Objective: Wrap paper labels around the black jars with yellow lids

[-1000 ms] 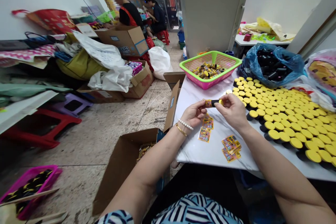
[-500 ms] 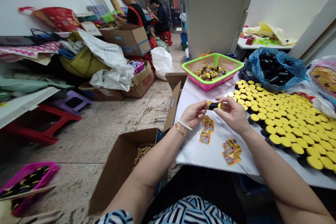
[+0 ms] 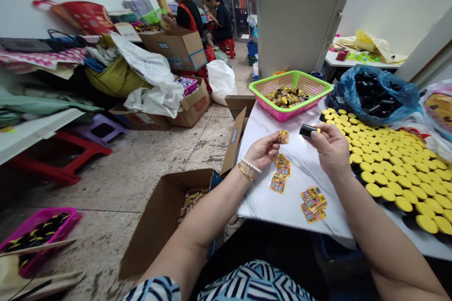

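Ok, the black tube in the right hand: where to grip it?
Around the barrel, coming from the side with fingers across its length, as the right hand has the black tube. It is a short cylinder lying roughly level, so a side pinch looks safest, and the end facing the left leaves room free.

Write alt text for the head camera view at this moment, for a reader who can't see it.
The left hand pinches a small printed label while the right hand holds a black tube above a white marble table. More printed labels lie on the table, beside rows of round yellow caps.
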